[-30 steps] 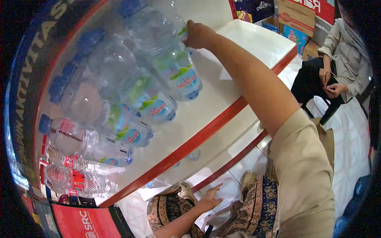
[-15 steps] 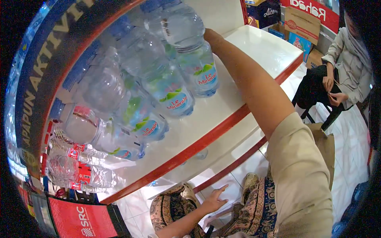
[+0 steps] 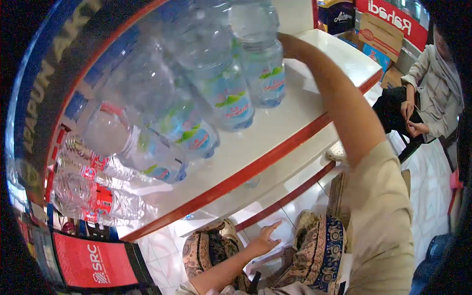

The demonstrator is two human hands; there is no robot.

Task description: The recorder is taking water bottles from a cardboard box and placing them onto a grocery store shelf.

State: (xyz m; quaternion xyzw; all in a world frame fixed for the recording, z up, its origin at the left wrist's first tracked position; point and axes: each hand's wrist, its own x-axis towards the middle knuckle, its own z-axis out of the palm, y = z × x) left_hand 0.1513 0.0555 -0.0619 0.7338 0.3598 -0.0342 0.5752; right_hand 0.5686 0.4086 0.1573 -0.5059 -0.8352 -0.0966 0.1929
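Right hand: reaches behind the right-end bottle — fingers visible a second ago, now hidden; whether they grip, I cannot tell.
Left hand: low between the patterned trouser legs, fingers spread, holding nothing.
Right-end bottle: on the white shelf, just beside its neighbour.
Reach: seemingly unfinished — contact unconfirmed.

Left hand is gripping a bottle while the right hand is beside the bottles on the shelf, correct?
No: the head view shows the left hand open, with no bottle in it. The right hand is indeed beside the bottles on the shelf.
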